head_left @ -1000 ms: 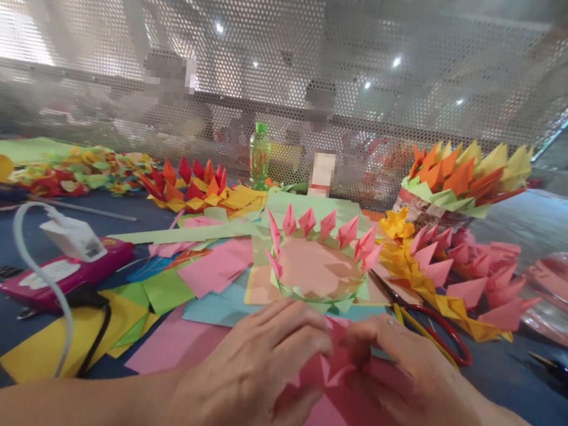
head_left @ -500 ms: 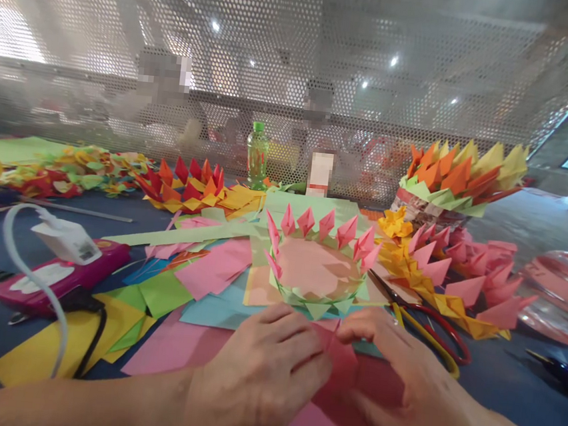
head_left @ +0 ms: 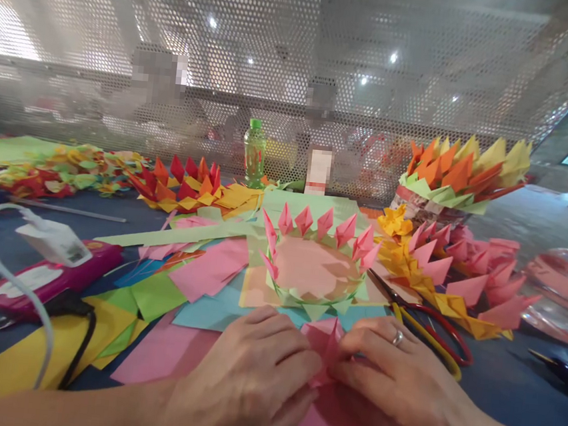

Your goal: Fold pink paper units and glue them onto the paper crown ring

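A pink sheet of origami paper [head_left: 322,344], partly folded, sits between my two hands with a crease standing up. My left hand [head_left: 253,371] is closed on its left side, the fingertips hidden from me. My right hand [head_left: 389,370], with a ring, pinches its right side between thumb and fingers. Just beyond stands a ring of green folded paper [head_left: 316,300] with several pink folded points [head_left: 324,222] upright along its far and side rims. More pink paper [head_left: 324,424] lies flat under my hands.
Scissors [head_left: 424,327] lie right of the ring, by yellow folded strips and pink folded pieces [head_left: 467,287]. A power strip [head_left: 41,283] with a white charger [head_left: 55,241] is at left. A green-capped bottle [head_left: 254,156] and a layered paper flower [head_left: 458,173] stand behind.
My right hand has closed in on the pink paper, its fingers now pinching near the raised crease. The paper's fold stands up more visibly. The view has shifted slightly.
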`<state>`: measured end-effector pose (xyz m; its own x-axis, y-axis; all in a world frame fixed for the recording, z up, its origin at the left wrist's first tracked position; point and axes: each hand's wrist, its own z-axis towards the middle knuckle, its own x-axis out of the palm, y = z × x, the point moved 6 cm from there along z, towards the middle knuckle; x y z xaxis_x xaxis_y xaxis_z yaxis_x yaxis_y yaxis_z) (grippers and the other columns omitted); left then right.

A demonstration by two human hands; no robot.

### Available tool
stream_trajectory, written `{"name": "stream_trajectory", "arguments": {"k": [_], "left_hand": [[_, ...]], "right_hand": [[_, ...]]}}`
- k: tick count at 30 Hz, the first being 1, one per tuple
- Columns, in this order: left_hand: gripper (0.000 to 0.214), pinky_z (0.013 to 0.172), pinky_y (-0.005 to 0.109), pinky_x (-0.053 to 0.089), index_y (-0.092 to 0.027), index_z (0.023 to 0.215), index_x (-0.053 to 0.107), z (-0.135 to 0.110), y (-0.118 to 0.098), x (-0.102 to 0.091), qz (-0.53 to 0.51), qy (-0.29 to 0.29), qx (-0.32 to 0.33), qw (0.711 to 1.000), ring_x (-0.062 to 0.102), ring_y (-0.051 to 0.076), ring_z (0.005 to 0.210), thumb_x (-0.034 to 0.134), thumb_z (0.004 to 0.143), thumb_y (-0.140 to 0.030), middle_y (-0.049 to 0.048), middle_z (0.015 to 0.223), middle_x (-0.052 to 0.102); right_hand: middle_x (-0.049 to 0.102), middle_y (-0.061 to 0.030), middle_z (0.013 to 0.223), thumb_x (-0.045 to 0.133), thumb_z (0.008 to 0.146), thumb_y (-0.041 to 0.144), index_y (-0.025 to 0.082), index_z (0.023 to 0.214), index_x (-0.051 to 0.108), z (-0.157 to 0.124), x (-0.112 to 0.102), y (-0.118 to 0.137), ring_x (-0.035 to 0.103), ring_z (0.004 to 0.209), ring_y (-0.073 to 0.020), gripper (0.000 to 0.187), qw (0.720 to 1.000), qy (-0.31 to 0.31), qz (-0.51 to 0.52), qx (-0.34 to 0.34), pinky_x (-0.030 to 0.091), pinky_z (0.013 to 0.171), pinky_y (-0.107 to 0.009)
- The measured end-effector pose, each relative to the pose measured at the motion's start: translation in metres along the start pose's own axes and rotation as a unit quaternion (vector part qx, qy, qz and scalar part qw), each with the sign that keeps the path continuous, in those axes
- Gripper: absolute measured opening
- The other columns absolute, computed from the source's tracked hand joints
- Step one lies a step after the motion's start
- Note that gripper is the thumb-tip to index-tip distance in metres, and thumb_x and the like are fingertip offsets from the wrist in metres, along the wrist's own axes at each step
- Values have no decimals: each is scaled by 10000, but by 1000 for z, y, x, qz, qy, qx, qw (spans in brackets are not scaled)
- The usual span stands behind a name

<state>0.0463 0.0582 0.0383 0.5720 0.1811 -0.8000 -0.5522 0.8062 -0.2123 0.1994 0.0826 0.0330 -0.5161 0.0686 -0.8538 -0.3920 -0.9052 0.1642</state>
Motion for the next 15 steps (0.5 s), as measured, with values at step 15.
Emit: {"name": "stream_trajectory", "arguments": {"k": [15], "left_hand": [[234, 583, 339, 477, -171, 812, 689, -4, -14, 6, 49, 44, 59, 996, 605, 162, 707, 602, 1012, -258, -14, 750, 675]], "right_hand": [[685, -11, 955, 629, 942, 144, 276, 996, 711, -3, 0, -11, 637, 923, -192, 165, 991, 61, 115, 43, 519, 803, -330]]}}
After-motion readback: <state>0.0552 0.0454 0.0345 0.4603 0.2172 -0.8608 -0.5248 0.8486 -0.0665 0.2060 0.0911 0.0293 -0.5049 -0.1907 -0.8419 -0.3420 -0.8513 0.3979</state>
